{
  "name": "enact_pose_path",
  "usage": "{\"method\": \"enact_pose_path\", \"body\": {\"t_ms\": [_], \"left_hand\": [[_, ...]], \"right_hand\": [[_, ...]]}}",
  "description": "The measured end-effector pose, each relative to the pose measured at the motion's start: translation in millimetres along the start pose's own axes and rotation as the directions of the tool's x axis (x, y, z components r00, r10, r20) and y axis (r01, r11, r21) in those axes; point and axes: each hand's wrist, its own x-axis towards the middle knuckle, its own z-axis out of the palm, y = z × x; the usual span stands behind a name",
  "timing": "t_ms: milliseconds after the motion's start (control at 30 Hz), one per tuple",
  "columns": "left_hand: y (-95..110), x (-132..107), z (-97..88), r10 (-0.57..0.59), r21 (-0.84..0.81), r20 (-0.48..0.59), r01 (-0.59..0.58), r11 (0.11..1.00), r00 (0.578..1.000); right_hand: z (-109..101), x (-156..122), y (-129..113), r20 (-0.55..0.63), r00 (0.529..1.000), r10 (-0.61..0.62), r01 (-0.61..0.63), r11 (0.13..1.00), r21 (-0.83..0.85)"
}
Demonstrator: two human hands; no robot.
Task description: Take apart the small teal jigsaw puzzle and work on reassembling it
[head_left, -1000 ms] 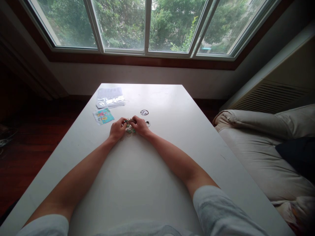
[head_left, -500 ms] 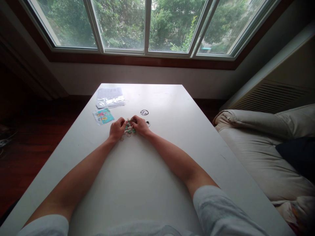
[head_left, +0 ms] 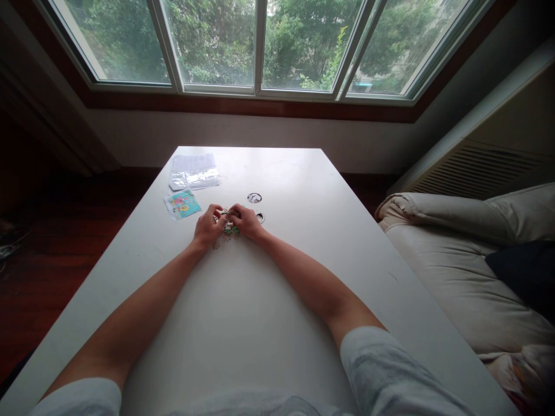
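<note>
Small pieces (head_left: 231, 229), half-hidden by left grip (head_left: 208, 224) and right grip (head_left: 245, 221), individually indistinct

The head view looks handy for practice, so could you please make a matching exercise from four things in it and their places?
Things:
1. Pieces
2. Card
3. Sofa
4. Window

Places:
A. Beyond the far edge of the table
B. To the right of the table
C. Between the left hand and the right hand
D. On the table, to the left of both hands

Right pairs: 1-C, 2-D, 3-B, 4-A.
</note>
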Motion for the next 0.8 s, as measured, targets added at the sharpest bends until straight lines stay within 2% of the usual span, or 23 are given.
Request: {"method": "enact_pose_path", "body": {"t_ms": [200, 333, 533, 667, 800], "left_hand": [[-0.5, -0.3, 0.4, 0.076, 0.029, 0.016, -0.077, 0.997, 0.997], [-0.4, 0.2, 0.4, 0.08, 0.04, -0.001, -0.079, 0.996, 0.997], [0.7, -0.5, -0.6, 0.052, 0.151, 0.064, -0.061, 0.987, 0.997], [0.0, -0.5, -0.5, 0.072, 0.162, 0.068, -0.082, 0.983, 0.995], [-2.2, 0.1, 0.3, 0.097, 0.118, 0.034, -0.101, 0.988, 0.995]], "right_hand": [[1.4, 0.8, 2.5, 0.003, 1.0, -0.015, 0.015, 0.999, 0.047], [4.4, 2.1, 5.1, -0.05, 0.999, -0.002, 0.005, 0.999, 0.047], [4.5, 1.4, 6.3, -0.095, 0.995, -0.024, 0.023, 1.0, -0.011], [5.5, -0.4, 5.1, -0.117, 0.992, -0.038, 0.033, 0.998, -0.048], [6.2, -0.2, 5.1, -0.069, 0.998, 0.011, -0.003, 0.993, 0.118]]}}
